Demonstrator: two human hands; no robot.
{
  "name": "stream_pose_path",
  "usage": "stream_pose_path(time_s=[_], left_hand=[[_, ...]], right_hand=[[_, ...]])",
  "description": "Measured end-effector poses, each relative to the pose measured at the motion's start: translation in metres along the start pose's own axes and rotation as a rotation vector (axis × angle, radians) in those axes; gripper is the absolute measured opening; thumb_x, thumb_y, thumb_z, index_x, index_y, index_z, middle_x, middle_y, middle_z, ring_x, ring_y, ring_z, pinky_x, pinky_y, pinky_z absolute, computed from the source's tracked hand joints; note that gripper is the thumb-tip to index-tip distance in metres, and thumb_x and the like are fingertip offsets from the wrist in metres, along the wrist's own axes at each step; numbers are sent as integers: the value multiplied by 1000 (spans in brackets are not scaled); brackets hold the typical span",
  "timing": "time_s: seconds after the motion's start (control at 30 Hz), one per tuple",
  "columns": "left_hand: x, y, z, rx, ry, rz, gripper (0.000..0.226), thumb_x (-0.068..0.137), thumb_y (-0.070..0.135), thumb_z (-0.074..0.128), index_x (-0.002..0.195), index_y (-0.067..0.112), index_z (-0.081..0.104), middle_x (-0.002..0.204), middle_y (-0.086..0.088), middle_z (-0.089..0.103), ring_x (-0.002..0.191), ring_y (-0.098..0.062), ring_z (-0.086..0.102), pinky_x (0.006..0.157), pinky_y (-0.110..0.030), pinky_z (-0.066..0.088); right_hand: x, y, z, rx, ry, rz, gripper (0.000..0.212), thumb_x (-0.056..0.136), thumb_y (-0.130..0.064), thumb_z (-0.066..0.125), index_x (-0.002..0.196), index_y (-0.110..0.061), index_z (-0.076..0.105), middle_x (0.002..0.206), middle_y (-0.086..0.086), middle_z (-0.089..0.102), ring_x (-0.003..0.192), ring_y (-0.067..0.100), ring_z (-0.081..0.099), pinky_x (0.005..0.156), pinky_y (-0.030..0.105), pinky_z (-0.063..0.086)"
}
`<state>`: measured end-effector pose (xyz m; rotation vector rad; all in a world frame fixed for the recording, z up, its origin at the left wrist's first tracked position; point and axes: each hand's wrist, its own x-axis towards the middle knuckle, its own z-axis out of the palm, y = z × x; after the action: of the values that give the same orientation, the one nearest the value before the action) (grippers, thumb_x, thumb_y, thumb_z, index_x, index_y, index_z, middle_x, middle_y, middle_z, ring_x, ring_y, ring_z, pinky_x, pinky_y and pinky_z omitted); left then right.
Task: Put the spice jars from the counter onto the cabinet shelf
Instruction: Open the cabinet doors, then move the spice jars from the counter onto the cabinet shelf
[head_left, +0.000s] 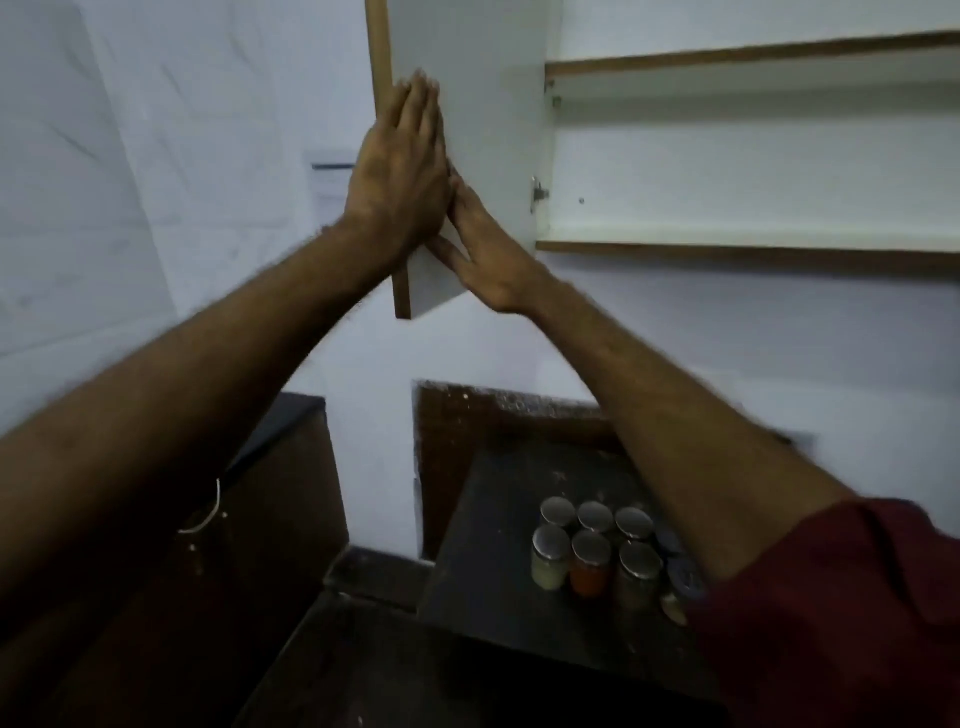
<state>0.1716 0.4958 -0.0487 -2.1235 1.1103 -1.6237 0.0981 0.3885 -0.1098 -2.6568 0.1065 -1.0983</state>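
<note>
Several spice jars (597, 551) with silver lids stand grouped on the dark counter (498, 587), low in the view; one holds red powder, one pale powder. Some are hidden behind my right sleeve. High above, the white cabinet door (483, 135) stands swung open. My left hand (402, 171) lies flat against the door's front edge, fingers straight and together. My right hand (483, 249) presses flat on the door's inner face lower down, fingers spread. Neither hand holds a jar. The white cabinet shelf (753, 241) to the right is bare.
A second shelf (753, 54) sits higher in the cabinet. A metal hinge (539, 193) shows on the cabinet side. White walls surround the cabinet. A dark wooden unit (270, 499) stands at the left, beside the counter.
</note>
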Motion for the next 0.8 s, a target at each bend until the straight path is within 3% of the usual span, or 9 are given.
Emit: stream_pose_path(time_s=[0.07, 0.2, 0.47, 0.7, 0.8], left_hand=[[-10, 26, 8, -13, -55, 34, 64, 104, 39, 12, 151, -4, 10, 161, -22, 11, 150, -34, 8, 123, -44, 6], [-35, 95, 36, -173, -180, 112, 61, 104, 33, 24, 152, -2, 13, 161, -21, 12, 149, -34, 13, 123, -44, 10], [-105, 261, 132, -570, -524, 311, 71, 98, 37, 42, 154, 6, 11, 163, -14, 8, 150, -31, 13, 121, -43, 12], [-136, 399, 216, -761, -776, 401, 71, 96, 30, 50, 154, 11, 14, 163, -11, 11, 149, -29, 17, 118, -52, 22], [-140, 444, 249, -792, -839, 415, 67, 95, 25, 49, 153, 12, 18, 162, -11, 17, 147, -28, 22, 116, -52, 26]], right_hand=[[-21, 16, -2, -65, -77, -1, 75, 101, -40, 44, 156, -9, 2, 165, 8, 4, 152, 18, 9, 123, 28, 10], [-67, 63, 6, -271, -277, 14, 74, 101, -37, 46, 156, -10, 5, 165, 10, 1, 152, 24, 5, 124, 37, 10], [-159, 202, 70, -414, -657, 261, 75, 95, -26, 57, 156, -19, 14, 165, 7, 11, 152, 23, 9, 124, 39, 13], [-223, 352, 174, -362, -958, 329, 74, 91, -13, 61, 154, -18, 22, 164, 10, 15, 151, 27, 14, 123, 39, 16], [-244, 397, 214, -320, -1013, 291, 74, 89, -16, 63, 153, -15, 26, 162, 14, 19, 148, 31, 19, 119, 39, 18]])
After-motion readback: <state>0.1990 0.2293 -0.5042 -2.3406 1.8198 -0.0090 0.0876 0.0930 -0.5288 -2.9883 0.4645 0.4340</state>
